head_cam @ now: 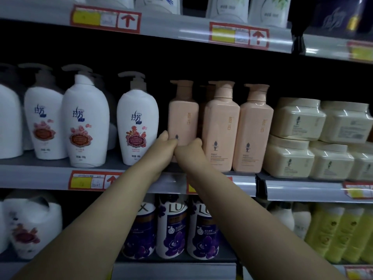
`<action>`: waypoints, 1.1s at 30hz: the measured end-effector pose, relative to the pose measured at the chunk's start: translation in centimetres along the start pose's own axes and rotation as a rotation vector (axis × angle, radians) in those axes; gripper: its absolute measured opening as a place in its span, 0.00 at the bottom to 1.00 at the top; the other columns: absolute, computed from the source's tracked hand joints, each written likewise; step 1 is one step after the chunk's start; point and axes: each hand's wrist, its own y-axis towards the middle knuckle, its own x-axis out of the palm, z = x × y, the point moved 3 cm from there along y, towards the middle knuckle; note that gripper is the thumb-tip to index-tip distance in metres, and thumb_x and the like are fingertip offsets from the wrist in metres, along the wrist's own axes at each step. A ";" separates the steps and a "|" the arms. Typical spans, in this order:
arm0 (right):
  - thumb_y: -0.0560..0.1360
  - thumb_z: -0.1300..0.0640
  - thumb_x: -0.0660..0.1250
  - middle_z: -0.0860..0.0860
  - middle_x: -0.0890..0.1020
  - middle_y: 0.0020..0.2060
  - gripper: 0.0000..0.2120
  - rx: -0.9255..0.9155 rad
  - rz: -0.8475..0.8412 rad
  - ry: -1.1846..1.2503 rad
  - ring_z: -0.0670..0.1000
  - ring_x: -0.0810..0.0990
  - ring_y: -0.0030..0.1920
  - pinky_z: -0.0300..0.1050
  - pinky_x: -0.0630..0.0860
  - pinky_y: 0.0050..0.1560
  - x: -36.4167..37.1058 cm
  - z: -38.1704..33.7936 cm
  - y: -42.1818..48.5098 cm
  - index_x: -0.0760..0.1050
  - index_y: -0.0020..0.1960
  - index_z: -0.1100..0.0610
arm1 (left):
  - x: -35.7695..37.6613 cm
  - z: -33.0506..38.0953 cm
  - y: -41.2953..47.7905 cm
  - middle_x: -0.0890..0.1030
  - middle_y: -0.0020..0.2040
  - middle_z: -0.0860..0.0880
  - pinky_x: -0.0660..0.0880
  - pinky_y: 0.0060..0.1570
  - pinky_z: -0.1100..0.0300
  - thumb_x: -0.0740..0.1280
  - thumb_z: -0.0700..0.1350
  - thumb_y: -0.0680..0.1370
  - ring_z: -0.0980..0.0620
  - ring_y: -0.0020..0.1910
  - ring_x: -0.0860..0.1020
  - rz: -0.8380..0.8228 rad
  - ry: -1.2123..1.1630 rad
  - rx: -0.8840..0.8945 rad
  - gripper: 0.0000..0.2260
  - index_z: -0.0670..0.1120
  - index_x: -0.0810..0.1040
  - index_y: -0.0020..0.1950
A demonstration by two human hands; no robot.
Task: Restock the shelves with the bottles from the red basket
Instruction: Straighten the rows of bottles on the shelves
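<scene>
2 grips meet low on 1 peach pump bottle [183, 116], which stands upright at the front of the middle shelf [40, 175]. My left grip [167, 142] wraps the bottle's lower left edge, thumb across the front by the small dark logo. My right grip [188, 148] clasps the lower right side, fingers curled round toward the back. The 2 grips touch each other in front of the bottle, and they hide its base (so I cannot tell whether it sits fully on the shelf).

Just to the right stand 2 matching peach bottles [221, 126], close together, with more of the same in the dark behind them. To the left, a small gap away, is a row of white pump bottles [137, 122] with red flower labels. Further right, cream tubs [298, 118] are stacked 2 high.

Red and yellow price tags [88, 180] run along the shelf edges. On the shelf below, my forearms cross over purple-and-white LUX bottles [173, 229], and yellow bottles [333, 235] stand at the right.
</scene>
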 end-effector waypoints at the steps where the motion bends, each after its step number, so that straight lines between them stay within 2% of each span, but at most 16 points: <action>1: 0.75 0.58 0.64 0.60 0.69 0.68 0.27 0.009 0.013 -0.020 0.59 0.72 0.65 0.49 0.68 0.64 0.2 -0.1 0.1 0.58 0.70 0.63 | -0.1 0.1 -0.1 0.80 0.59 0.42 0.74 0.63 0.48 0.57 0.40 0.76 0.45 0.57 0.79 -0.001 -0.006 0.002 0.19 0.44 0.71 0.67; 4: 0.73 0.57 0.67 0.60 0.68 0.68 0.31 0.030 0.012 -0.031 0.59 0.70 0.66 0.55 0.68 0.67 0.7 -0.3 0.3 0.55 0.70 0.62 | -0.3 0.3 -0.1 0.81 0.57 0.42 0.75 0.60 0.50 0.54 0.35 0.78 0.45 0.56 0.80 0.016 -0.018 0.008 0.18 0.43 0.74 0.64; 10: 0.75 0.55 0.66 0.59 0.67 0.69 0.32 0.037 -0.007 -0.120 0.60 0.70 0.66 0.54 0.69 0.66 0.2 -0.2 0.1 0.54 0.72 0.62 | -1.0 0.3 -0.4 0.82 0.52 0.41 0.76 0.57 0.50 0.57 0.37 0.77 0.43 0.53 0.80 0.027 0.071 0.020 0.13 0.41 0.77 0.56; 14: 0.76 0.54 0.64 0.59 0.67 0.69 0.30 0.024 -0.028 -0.162 0.59 0.70 0.66 0.51 0.68 0.64 -0.5 -0.2 -0.7 0.55 0.72 0.61 | -1.2 0.4 -0.8 0.82 0.48 0.41 0.75 0.47 0.54 0.57 0.36 0.76 0.45 0.46 0.79 0.018 0.102 0.048 0.11 0.39 0.77 0.52; 17: 0.76 0.54 0.65 0.58 0.68 0.69 0.29 0.011 -0.052 -0.142 0.59 0.71 0.65 0.48 0.69 0.59 -1.2 -0.1 -1.6 0.56 0.71 0.61 | -1.1 0.5 -1.4 0.78 0.37 0.47 0.69 0.36 0.60 0.57 0.35 0.76 0.52 0.36 0.75 0.014 0.100 0.060 0.10 0.44 0.74 0.41; 20: 0.76 0.56 0.65 0.58 0.67 0.69 0.28 0.000 -0.069 -0.122 0.59 0.71 0.65 0.45 0.66 0.52 -1.7 -0.2 -2.5 0.57 0.70 0.60 | -1.3 0.5 -1.7 0.79 0.40 0.46 0.72 0.41 0.58 0.57 0.36 0.75 0.50 0.38 0.76 0.002 0.101 0.066 0.09 0.45 0.75 0.41; 23: 0.74 0.57 0.66 0.58 0.69 0.67 0.28 -0.028 -0.063 -0.090 0.60 0.72 0.63 0.47 0.70 0.59 -1.9 -0.2 -3.1 0.59 0.69 0.61 | -1.3 0.5 -2.3 0.81 0.42 0.47 0.71 0.45 0.58 0.58 0.37 0.73 0.50 0.41 0.76 -0.015 0.089 0.071 0.09 0.45 0.77 0.44; 25: 0.73 0.58 0.66 0.59 0.70 0.66 0.28 -0.039 -0.057 -0.077 0.60 0.72 0.63 0.54 0.72 0.63 -2.0 -0.1 -3.7 0.59 0.68 0.61 | -1.2 0.6 -2.6 0.83 0.48 0.47 0.74 0.48 0.57 0.59 0.39 0.73 0.50 0.45 0.79 -0.033 0.070 0.061 0.12 0.46 0.79 0.51; 27: 0.73 0.59 0.66 0.60 0.69 0.66 0.28 -0.049 -0.052 -0.072 0.61 0.72 0.63 0.56 0.72 0.64 -2.2 0.0 -4.1 0.59 0.68 0.62 | -1.1 0.8 -3.0 0.84 0.52 0.47 0.76 0.56 0.53 0.60 0.41 0.71 0.49 0.52 0.81 -0.033 0.064 0.056 0.15 0.48 0.80 0.54; 29: 0.74 0.59 0.65 0.58 0.68 0.67 0.27 -0.062 -0.053 -0.089 0.60 0.72 0.63 0.50 0.72 0.62 -2.5 0.0 -4.3 0.59 0.69 0.61 | -1.0 0.9 -3.5 0.84 0.53 0.48 0.75 0.61 0.49 0.60 0.41 0.73 0.49 0.55 0.81 -0.033 0.061 0.059 0.15 0.49 0.79 0.56; 31: 0.75 0.59 0.65 0.56 0.68 0.67 0.26 -0.078 -0.062 -0.096 0.58 0.72 0.62 0.44 0.70 0.55 -2.9 -0.1 -4.7 0.60 0.69 0.61 | -0.8 0.9 -4.0 0.83 0.55 0.48 0.75 0.62 0.49 0.60 0.38 0.75 0.49 0.56 0.81 -0.051 0.046 0.063 0.15 0.49 0.78 0.59; 33: 0.75 0.60 0.65 0.56 0.67 0.68 0.24 -0.093 -0.060 -0.079 0.57 0.72 0.61 0.44 0.70 0.55 -3.3 -0.1 -5.1 0.62 0.69 0.61 | -0.5 0.9 -4.5 0.83 0.56 0.49 0.74 0.63 0.49 0.61 0.37 0.77 0.50 0.56 0.81 -0.061 0.019 0.072 0.15 0.48 0.76 0.62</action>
